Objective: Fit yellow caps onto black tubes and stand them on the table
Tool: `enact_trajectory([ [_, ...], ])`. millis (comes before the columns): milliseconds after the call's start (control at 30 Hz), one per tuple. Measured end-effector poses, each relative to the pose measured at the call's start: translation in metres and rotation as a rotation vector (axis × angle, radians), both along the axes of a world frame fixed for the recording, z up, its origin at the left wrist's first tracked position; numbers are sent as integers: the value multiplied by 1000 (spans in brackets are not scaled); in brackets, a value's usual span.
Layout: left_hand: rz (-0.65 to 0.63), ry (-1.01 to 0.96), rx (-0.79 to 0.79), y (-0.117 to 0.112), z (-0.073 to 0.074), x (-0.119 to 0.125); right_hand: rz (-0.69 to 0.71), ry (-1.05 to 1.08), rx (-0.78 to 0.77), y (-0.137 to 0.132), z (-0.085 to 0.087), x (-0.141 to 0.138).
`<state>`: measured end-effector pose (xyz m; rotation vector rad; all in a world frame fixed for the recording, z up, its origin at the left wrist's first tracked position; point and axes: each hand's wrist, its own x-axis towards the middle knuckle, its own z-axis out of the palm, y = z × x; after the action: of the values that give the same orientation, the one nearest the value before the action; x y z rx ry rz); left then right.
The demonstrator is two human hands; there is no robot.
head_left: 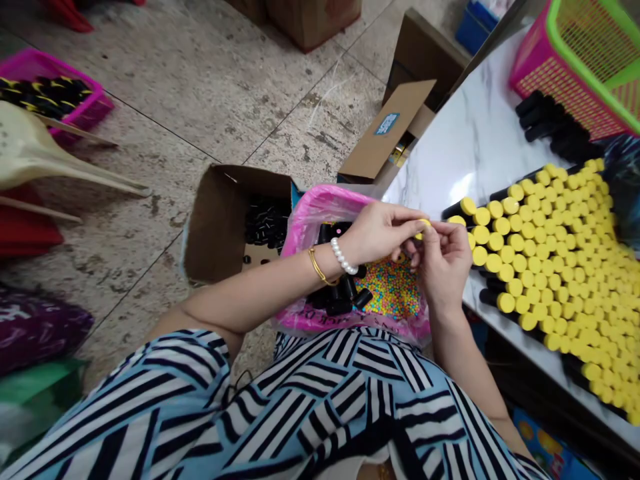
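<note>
Over a pink plastic-lined basket (305, 310), my two hands meet. My left hand (376, 233), with a pearl bracelet at the wrist, is closed on a small round yellow cap (423, 228), pinched between thumb and fingers. My right hand (447, 263) is closed against the same cap from the other side; whether a black tube is under it is hidden by the fingers. Below them, the basket holds many tiny coloured beads (387, 290) and several loose black tubes (363, 298).
On the marble-patterned table (445, 147) at right, black tubes with yellow tops (555, 253) lie in a large pile, near a pink-green basket (560, 73). A cardboard box (213, 220) with small black pieces stands to the left. Further left are a stool (30, 150) and a pink crate (103, 103).
</note>
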<state>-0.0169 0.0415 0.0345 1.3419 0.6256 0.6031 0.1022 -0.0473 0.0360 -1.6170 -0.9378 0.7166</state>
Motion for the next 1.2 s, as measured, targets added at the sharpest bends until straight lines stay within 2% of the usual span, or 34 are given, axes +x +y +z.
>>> enact_trajectory([
  [67, -15, -80, -140, 4, 0, 7, -3, -16, 1, 3, 4, 0],
  [200, 12, -118, -213, 0, -10, 13, -18, -2, 11, 4, -1, 0],
  [300, 42, -142, -147, -10, -24, 9, -7, 38, 18, -2, -8, 2],
  [400, 2, -159, 19, -10, -31, 2, 28, 104, 52, -9, -10, 4],
  [500, -68, -130, 126, -1, -29, -8, 95, 177, 82, -25, -9, 5],
  [633, -277, -80, 63, 13, -21, -17, 172, 218, 106, -48, -14, 5],
  [733, -335, -32, 23, 19, -18, -18, 129, 213, 151, -50, -21, 4],
  [833, -327, -13, -10, 16, -14, -16, 83, 177, 157, -40, -20, 1],
  [967, -291, 25, -93, 5, -7, -12, 29, 143, 31, -26, -8, -1],
  [1133, -143, -23, -202, -1, -17, -3, 72, 143, -32, -16, -3, 3],
  [1200, -83, -61, -183, -4, -21, -2, 77, 168, -23, -17, -4, 1],
])
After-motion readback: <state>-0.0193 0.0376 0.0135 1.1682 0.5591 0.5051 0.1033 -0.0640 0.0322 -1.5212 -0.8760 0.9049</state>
